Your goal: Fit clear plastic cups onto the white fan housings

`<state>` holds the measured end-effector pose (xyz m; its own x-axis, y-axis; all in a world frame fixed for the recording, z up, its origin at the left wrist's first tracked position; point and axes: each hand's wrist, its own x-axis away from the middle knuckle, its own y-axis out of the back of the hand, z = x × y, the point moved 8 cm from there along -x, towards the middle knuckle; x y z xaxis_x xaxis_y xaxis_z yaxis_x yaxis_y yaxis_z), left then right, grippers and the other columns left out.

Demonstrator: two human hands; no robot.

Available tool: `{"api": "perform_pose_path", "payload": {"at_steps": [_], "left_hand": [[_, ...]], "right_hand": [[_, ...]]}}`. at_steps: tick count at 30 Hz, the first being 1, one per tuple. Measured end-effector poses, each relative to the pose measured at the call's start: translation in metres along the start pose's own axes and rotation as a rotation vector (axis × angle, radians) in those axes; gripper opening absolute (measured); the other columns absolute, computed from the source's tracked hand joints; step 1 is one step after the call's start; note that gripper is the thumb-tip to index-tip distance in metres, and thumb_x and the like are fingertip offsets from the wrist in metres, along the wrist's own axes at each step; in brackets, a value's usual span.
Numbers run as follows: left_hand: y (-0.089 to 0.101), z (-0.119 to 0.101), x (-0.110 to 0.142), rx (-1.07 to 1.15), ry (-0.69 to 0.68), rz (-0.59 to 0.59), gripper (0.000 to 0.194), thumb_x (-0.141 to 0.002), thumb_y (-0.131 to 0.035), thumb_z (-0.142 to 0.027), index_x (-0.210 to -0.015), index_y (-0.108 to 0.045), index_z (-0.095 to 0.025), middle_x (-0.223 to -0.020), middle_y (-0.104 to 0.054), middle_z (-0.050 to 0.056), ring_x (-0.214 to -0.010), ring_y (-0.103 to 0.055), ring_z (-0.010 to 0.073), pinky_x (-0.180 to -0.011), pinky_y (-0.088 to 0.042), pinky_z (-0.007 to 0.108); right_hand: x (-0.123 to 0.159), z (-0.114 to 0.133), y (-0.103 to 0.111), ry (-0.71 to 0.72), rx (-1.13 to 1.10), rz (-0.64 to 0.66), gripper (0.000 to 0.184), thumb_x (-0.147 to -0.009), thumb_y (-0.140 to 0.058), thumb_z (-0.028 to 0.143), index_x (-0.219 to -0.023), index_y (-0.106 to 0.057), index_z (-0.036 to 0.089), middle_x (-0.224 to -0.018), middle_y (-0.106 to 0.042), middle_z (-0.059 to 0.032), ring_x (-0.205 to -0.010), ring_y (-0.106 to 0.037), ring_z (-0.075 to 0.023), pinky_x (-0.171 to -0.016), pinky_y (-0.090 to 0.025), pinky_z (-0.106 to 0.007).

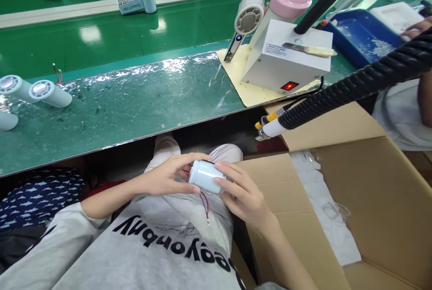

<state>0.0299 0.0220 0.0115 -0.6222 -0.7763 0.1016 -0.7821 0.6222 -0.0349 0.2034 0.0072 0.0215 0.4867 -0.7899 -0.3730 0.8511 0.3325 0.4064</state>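
Note:
Above my lap, a light blue cylindrical fan housing (206,176) lies on its side between my two hands. My left hand (168,174) grips its left end, thumb below and fingers over the top. At the right end, the fingers of my right hand (241,191) curl round it. Thin red wires (205,204) with small pale tips dangle under the housing, and a bit of red wire shows by my left palm. The far side and the ends of the housing are hidden by my fingers.
Similar blue cylinders (50,93) lie on the green bench (141,105) at left. A handheld fan (248,18) leans by a white box (286,58) with a lit red switch. A black hose (337,96) crosses above an open carton (378,191). Another person's hand (418,27) is at far right.

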Motion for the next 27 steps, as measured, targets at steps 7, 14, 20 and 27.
{"api": "perform_pose_path", "payload": {"at_steps": [7, 14, 20, 27], "left_hand": [[0.002, -0.004, -0.001, -0.089, -0.048, 0.057, 0.078, -0.085, -0.084, -0.031, -0.156, -0.051, -0.033, -0.154, -0.06, 0.013, -0.132, -0.064, 0.03, -0.104, -0.058, 0.042], [-0.004, 0.021, 0.002, 0.191, 0.095, 0.082, 0.085, -0.084, -0.084, -0.021, -0.159, -0.047, -0.033, -0.154, -0.061, 0.011, -0.128, -0.069, 0.0263, -0.108, -0.058, 0.042], [-0.01, 0.052, -0.008, 0.413, 0.255, 0.012, 0.071, -0.083, -0.086, -0.041, -0.146, -0.06, -0.021, -0.123, -0.075, 0.012, -0.096, -0.078, 0.0224, -0.085, -0.064, 0.035], [0.012, 0.061, -0.012, 0.427, 0.355, -0.09, 0.065, -0.077, -0.081, -0.066, -0.113, -0.059, -0.016, -0.082, -0.072, 0.003, -0.061, -0.072, 0.0147, -0.059, -0.056, 0.024]], "right_hand": [[0.009, -0.031, -0.012, -0.459, -0.453, -0.02, 0.057, -0.089, -0.08, 0.057, -0.138, -0.07, 0.029, -0.133, -0.075, -0.0125, -0.114, -0.076, -0.0325, -0.091, -0.067, -0.044], [0.012, -0.036, -0.011, -0.566, -0.375, 0.019, 0.049, -0.083, -0.085, 0.053, -0.126, -0.079, 0.031, -0.124, -0.079, -0.0084, -0.087, -0.079, -0.0275, -0.084, -0.068, -0.044], [0.01, -0.056, -0.029, -0.709, -0.558, 0.039, 0.073, -0.08, -0.075, 0.078, -0.127, -0.077, 0.022, -0.11, -0.081, -0.0122, -0.086, -0.077, -0.0279, -0.069, -0.067, -0.038], [0.082, -0.091, 0.165, -0.833, 0.558, -0.756, 0.073, -0.092, -0.044, 0.082, -0.097, -0.078, 0.018, -0.09, -0.074, -0.0152, -0.091, -0.07, -0.0362, -0.085, -0.058, -0.056]]}}
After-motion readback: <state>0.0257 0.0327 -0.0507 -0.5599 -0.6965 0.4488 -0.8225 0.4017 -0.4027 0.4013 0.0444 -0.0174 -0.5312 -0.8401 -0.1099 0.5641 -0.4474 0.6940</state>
